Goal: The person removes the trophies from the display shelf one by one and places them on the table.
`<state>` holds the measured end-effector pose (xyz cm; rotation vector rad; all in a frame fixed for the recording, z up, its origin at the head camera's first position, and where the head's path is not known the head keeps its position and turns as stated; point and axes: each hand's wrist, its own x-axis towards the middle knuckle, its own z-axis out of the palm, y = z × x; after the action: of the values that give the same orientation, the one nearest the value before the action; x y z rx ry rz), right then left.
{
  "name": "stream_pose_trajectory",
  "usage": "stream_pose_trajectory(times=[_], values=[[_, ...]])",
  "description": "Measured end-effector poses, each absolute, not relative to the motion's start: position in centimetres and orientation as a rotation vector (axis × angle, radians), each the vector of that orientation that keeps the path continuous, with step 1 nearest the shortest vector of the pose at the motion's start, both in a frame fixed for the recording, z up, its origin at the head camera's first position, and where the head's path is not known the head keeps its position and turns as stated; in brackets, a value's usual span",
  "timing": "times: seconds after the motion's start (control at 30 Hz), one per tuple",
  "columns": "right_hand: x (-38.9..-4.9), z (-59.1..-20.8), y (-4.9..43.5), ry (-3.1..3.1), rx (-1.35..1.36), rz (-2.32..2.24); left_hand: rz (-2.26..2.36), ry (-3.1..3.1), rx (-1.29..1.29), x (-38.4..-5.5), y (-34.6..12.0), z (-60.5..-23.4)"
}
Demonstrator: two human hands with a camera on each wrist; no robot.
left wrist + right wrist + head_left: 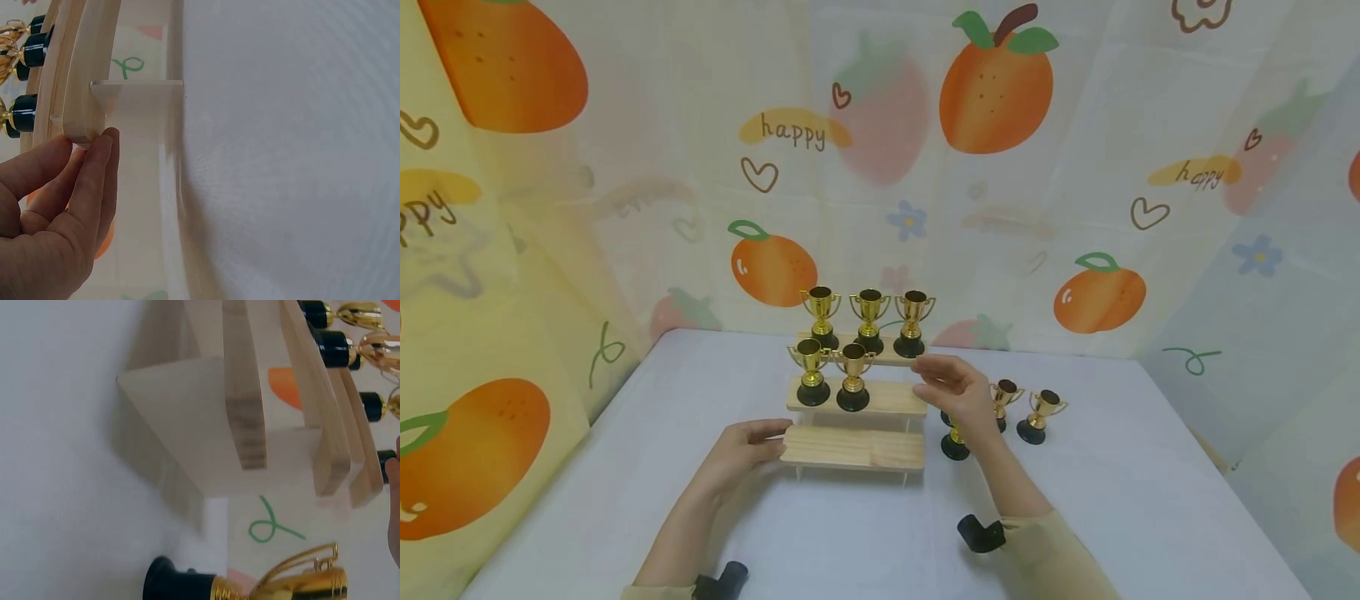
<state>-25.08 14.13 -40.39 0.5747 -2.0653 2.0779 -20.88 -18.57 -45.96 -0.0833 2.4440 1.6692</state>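
Note:
A three-tier wooden display stand (853,450) has clear side supports. Three small gold trophies (869,312) with black bases stand on its top tier, and two more trophies (853,375) occupy the left and middle of the second tier. My left hand (737,454) pinches the left end of the lowest plank (81,119) between thumb and fingers. My right hand (958,396) hovers by the right end of the second tier, fingers extended to the left, with nothing seen between them. Only a finger (394,500) shows in the right wrist view, overlapping a trophy base on the top tier.
Several trophies (1042,414) stand on the white tablecloth (1120,483) right of the stand, some partly hidden behind my right hand. A fruit-printed curtain (880,208) encloses the table at the back and sides.

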Motion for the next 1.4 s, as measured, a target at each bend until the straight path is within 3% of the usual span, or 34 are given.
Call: stream_pose_trajectory(times=[0.73,1.4], values=[[-26.3,-39.7,8.3,-2.173,0.525,2.089,1.673,2.453,-0.074,-20.8,-18.5,-45.9],[-26.6,-38.9,6.4,-2.233,0.442,2.120,1.667,2.448,-0.099,-20.8,-18.4,-45.8]])
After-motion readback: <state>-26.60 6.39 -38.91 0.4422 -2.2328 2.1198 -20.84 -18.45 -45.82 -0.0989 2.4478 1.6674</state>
